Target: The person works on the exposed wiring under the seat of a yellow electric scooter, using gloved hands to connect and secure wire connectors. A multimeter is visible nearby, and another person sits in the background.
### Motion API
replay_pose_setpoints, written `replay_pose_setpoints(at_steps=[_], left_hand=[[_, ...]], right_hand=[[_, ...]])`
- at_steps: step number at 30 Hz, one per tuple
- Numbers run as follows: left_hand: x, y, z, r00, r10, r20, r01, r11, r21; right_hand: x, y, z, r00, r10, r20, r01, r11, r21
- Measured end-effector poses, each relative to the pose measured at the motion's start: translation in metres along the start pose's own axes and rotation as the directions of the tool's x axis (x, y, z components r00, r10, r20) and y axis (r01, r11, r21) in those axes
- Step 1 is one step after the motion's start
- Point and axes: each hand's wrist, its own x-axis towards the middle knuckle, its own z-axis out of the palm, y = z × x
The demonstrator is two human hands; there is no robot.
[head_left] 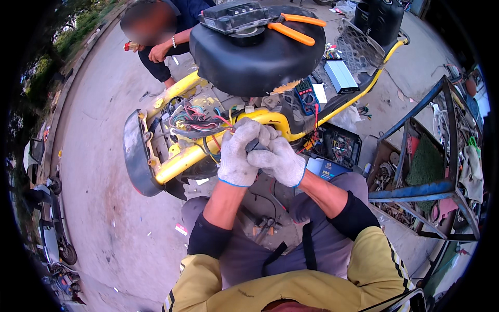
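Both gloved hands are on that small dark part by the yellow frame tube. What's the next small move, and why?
Probably keep the left hand steady and let the right hand work the small dark part gently free. Both white knit gloves close around it right beside the tangle of coloured wires on the yellow scooter frame, so a hard pull could strain them.

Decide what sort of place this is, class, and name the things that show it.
Probably an open-air roadside repair spot for electric scooters: a stripped yellow scooter frame with loose wiring, a multimeter, orange-handled pliers on the seat.
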Motion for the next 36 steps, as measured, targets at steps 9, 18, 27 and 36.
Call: replay_pose_setpoints(at_steps=[9, 18, 27, 36], left_hand=[[-0.004, -0.002, -0.002, 0.999, 0.02, -0.025, -0.02, 1.0, -0.006], [0.003, 0.002, -0.007, 0.986, 0.064, 0.155, -0.085, 0.987, 0.133], [-0.019, 0.001, -0.029, 0.999, -0.039, 0.027, 0.039, 0.999, 0.003], [-0.033, -0.004, -0.024, 1.0, -0.01, 0.018, 0.011, 0.999, -0.03]], right_hand=[[0.0, 0.011, 0.0, 0.999, -0.048, 0.009, 0.049, 0.997, -0.06], [-0.01, 0.0, 0.008, 0.995, -0.01, -0.097, -0.013, 0.972, -0.235], [-0.01, -0.026, 0.018, 0.975, -0.14, -0.173, 0.015, 0.818, -0.576], [-0.014, -0.03, 0.022, 0.967, -0.215, -0.136, 0.064, 0.724, -0.687]])
